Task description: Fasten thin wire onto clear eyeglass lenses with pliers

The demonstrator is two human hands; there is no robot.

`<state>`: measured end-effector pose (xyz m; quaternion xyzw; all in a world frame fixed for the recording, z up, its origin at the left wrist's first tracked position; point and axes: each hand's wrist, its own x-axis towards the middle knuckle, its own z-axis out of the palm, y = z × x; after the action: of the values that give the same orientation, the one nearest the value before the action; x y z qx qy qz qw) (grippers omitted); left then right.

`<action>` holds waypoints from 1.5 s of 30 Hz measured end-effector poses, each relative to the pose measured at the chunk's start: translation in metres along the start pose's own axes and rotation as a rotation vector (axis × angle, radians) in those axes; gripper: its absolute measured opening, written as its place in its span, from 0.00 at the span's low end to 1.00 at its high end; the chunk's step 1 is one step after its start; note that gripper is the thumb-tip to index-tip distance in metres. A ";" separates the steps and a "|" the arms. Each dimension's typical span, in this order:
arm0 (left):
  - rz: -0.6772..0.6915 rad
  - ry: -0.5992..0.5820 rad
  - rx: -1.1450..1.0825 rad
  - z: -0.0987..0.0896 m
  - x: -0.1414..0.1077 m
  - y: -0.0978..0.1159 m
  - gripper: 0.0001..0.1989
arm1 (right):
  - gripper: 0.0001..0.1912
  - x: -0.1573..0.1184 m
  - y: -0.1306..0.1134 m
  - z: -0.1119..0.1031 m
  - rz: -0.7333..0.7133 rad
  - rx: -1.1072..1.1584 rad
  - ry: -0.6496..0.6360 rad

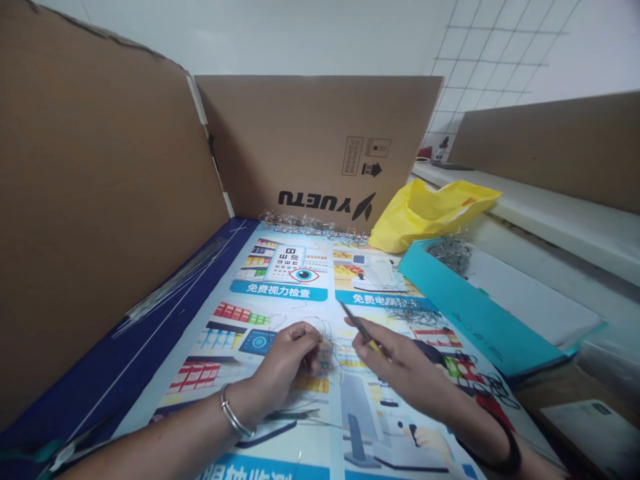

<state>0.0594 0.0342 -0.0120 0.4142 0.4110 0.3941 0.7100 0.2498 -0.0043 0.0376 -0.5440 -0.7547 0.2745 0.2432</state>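
My left hand (295,350), with a silver bangle at the wrist, is closed in a pinch on thin wire (326,328). Fine loops of it stand out above and beside the fingers. To its right, my right hand (395,360) grips a slim, dark, pointed tool (357,321) with a yellowish handle, its tip angled up and left. The tool's exact kind is unclear. Between the hands there is a small gap crossed by faint wire strands. Straight wire lengths (295,415) lie beneath my left wrist. A tangle of small wire pieces (417,313) rests beyond my right hand.
A printed poster sheet (280,313) covers the table. Cardboard panels (310,133) wall the back and left. At right stand a yellow bag (430,213) and a teal box (465,320) holding wire pieces. Long wires (170,287) lie left; a teal-handled tool (35,455) lies bottom left.
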 end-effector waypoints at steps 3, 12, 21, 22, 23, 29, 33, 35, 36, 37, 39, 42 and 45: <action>0.001 -0.004 -0.019 0.001 -0.001 0.003 0.11 | 0.19 0.001 0.005 0.006 -0.119 -0.475 0.133; -0.001 0.020 -0.060 0.001 -0.001 0.000 0.11 | 0.13 -0.001 0.004 0.010 -0.305 -0.924 0.199; 0.010 -0.049 -0.070 -0.002 0.000 -0.003 0.10 | 0.14 -0.002 0.006 0.010 -0.326 -0.937 0.166; 0.010 -0.055 -0.074 -0.003 0.001 -0.004 0.10 | 0.14 -0.002 0.006 0.011 -0.329 -0.944 0.165; 0.010 -0.056 -0.078 -0.003 0.001 -0.004 0.10 | 0.14 -0.002 0.007 0.011 -0.332 -0.955 0.164; 0.022 -0.045 -0.078 -0.003 0.002 -0.003 0.10 | 0.16 -0.003 0.010 0.012 -0.354 -1.020 0.162; -0.005 -0.031 -0.093 -0.002 0.001 -0.001 0.09 | 0.16 -0.004 0.011 0.013 -0.349 -1.032 0.147; -0.016 -0.024 -0.105 -0.002 0.001 -0.001 0.09 | 0.17 -0.005 0.012 0.014 -0.349 -1.032 0.154; -0.016 -0.023 -0.108 -0.002 0.001 -0.001 0.09 | 0.17 -0.005 0.012 0.015 -0.352 -1.031 0.155; -0.016 -0.023 -0.107 -0.001 0.001 -0.001 0.10 | 0.17 -0.005 0.013 0.015 -0.355 -1.031 0.158; -0.014 -0.020 -0.097 -0.001 0.001 -0.001 0.10 | 0.17 -0.004 0.014 0.016 -0.360 -1.031 0.156; -0.008 -0.012 -0.064 -0.001 0.000 0.001 0.10 | 0.17 -0.003 0.015 0.016 -0.359 -1.029 0.143; -0.009 -0.016 -0.048 0.000 0.000 0.003 0.10 | 0.17 -0.002 0.016 0.016 -0.352 -1.024 0.133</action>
<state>0.0587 0.0348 -0.0091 0.3985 0.3975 0.3975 0.7247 0.2506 -0.0047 0.0149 -0.4745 -0.8546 -0.2080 0.0369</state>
